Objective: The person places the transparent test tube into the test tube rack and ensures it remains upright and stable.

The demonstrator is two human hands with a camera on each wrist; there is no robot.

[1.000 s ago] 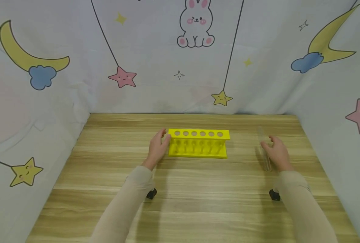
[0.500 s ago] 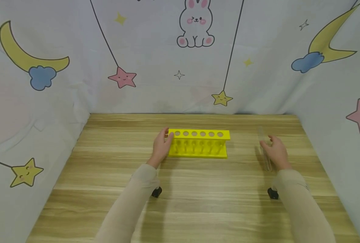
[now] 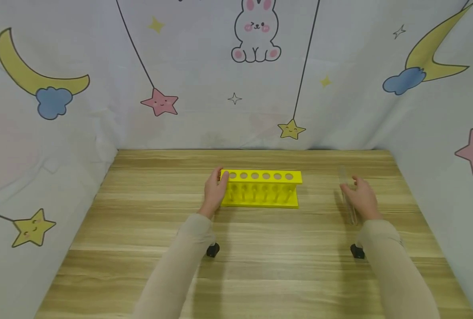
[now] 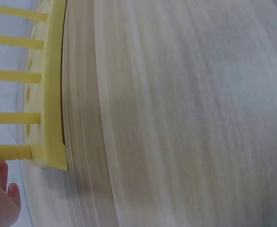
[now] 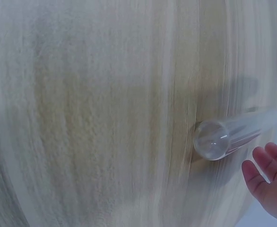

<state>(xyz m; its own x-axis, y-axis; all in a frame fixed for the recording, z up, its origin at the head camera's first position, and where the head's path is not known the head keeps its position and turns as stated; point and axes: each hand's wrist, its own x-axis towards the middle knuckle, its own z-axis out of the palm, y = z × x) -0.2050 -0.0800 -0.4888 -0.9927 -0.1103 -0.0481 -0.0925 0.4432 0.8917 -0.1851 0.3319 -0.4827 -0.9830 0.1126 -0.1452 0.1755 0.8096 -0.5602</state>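
The yellow rack (image 3: 260, 181) stands at the middle of the head frame and looks light and stiff, best taken by an end of its holed top. The clear tube (image 3: 348, 201) lies right of centre on the surface (image 3: 276, 248); it seems smooth, apt to roll, perhaps fragile, best held round its middle.

The left hand (image 3: 214, 191) has its thumb over the rack's left end; I cannot tell whether it grips. The right hand (image 3: 363, 199) is beside the tube, its fingers spread.

Only the right wrist view shows fingertips apart from the tube's circular end; the left wrist view shows posts side-on, the head view six holes.
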